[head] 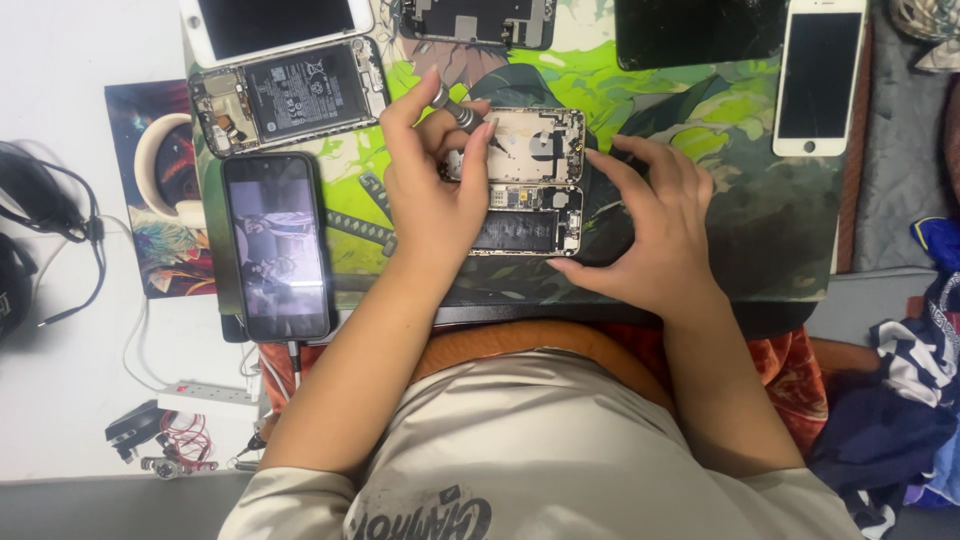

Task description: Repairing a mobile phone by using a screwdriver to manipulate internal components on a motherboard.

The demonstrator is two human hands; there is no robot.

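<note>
A small screwdriver (455,112) is being pinched in the left hand (432,175) over the opened phone (520,180) lying mid-mat (760,210), while it is being braced by the spread-fingered, empty right hand (650,225); the tip should be kept upright and seated.

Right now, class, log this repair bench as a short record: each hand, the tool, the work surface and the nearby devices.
left hand: grips a small screwdriver, tip down on the opened phone
right hand: fingers steady the opened phone's right edge
surface: green illustrated mat
nearby left: lit smartphone; backless phone with exposed battery
nearby right: white phone screen
</note>
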